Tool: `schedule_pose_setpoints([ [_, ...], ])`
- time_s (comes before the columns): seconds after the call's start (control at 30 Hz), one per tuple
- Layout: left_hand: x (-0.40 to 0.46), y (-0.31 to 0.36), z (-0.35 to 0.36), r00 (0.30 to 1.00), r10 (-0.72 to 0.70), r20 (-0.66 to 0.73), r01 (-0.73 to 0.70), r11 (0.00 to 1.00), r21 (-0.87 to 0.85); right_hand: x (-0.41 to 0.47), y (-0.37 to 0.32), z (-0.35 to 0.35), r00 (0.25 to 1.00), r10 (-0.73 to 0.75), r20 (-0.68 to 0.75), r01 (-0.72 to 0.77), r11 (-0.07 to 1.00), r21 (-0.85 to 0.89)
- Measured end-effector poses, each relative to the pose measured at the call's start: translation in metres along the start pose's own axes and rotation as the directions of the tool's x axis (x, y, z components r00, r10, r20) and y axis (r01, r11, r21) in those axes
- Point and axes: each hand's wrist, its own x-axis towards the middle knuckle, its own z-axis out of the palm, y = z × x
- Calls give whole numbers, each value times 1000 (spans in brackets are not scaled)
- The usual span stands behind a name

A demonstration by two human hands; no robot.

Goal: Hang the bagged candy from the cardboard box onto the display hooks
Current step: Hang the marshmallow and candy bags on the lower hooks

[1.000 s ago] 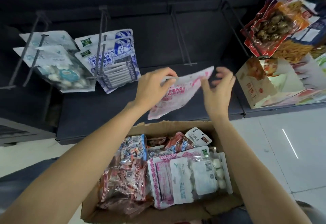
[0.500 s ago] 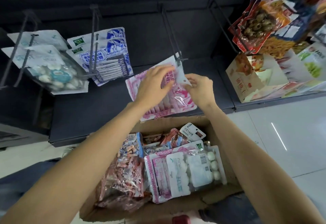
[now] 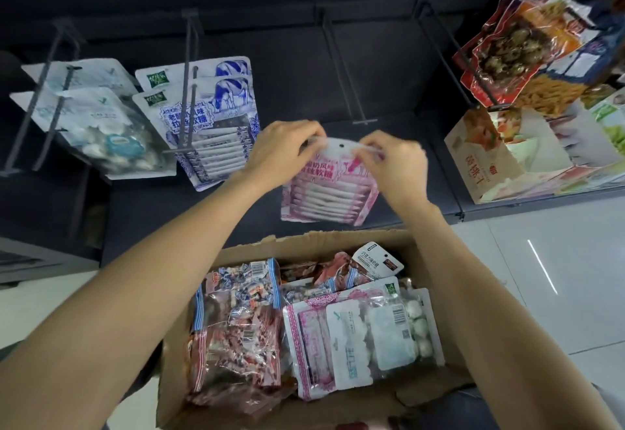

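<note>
Pinching the top corners, the left hand (image 3: 282,148) and right hand (image 3: 394,162) hold a pink candy bag (image 3: 329,189) upright, fingers clamped on its header. The bag is held just below the bare display hook (image 3: 343,67), above the cardboard box (image 3: 449,392) of bagged candy.

We see a pink and white candy bag (image 3: 329,189), blue and white bags with a cow picture (image 3: 216,114), a brown cardboard box (image 3: 341,240), and a dark grey shelf (image 3: 189,219).
</note>
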Motion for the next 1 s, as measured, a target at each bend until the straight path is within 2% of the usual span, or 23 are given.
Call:
schedule_pose_setpoints([
  [0.1,15,10,0,987,-156,-39,154,986,-58,18,6,-13,983,175,49,-182,950,253],
  [0.2,26,19,7,966,-258,-12,256,964,-65,32,10,-10,963,258,78,-270,920,283],
  [0.3,36,25,13,942,-332,-42,328,941,-79,43,14,-7,956,291,51,-292,912,289],
  [0.4,42,18,18,923,-384,-41,381,923,-51,54,17,3,949,303,83,-314,914,258],
  [0.47,48,12,19,903,-424,-65,422,906,-41,65,19,13,962,272,29,-272,945,180],
  [0.53,63,6,16,891,-441,-102,443,897,-12,82,19,20,973,212,-86,-217,975,-43],
  [0.6,83,-2,11,873,-474,-116,478,878,3,102,12,20,973,188,-134,-216,945,-244],
  [0.67,104,-12,5,837,-537,-107,539,842,-15,120,6,23,978,172,-114,-198,937,-288],
  [0.7,112,-18,4,825,-557,-101,558,830,-18,126,7,27,983,164,-89,-181,950,-256],
  [0.77,119,-25,6,836,-533,-132,537,843,-2,130,9,33,987,153,-46,-157,983,-94],
  [0.83,107,-22,7,877,-438,-197,448,894,6,117,12,33,992,116,-57,-114,993,33],
  [0.9,76,-16,11,909,-325,-262,332,943,-18,88,16,33,993,86,-80,-83,996,36],
  [1.0,6,-6,22,942,-238,-236,229,971,-65,26,23,37,985,169,44,-172,981,88],
])
